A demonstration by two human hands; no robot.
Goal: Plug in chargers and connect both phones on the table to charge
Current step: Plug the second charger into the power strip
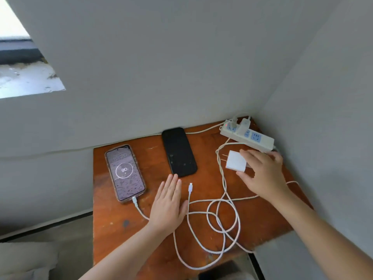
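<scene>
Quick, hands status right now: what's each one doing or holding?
Left hand: open, flat on the table, holding nothing.
Right hand: fingers closed around the white charger adapter, prongs pointing left.

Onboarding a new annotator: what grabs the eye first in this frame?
The lit phone at the table's left, cable already plugged in, showing 90. Then the right hand closing on the white charger brick just in front of the power strip in the far right corner. The dark phone between them has no cable.

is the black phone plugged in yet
No. The black phone has no cable in it; the loose white cable plug lies apart, on the wooden table.
</scene>
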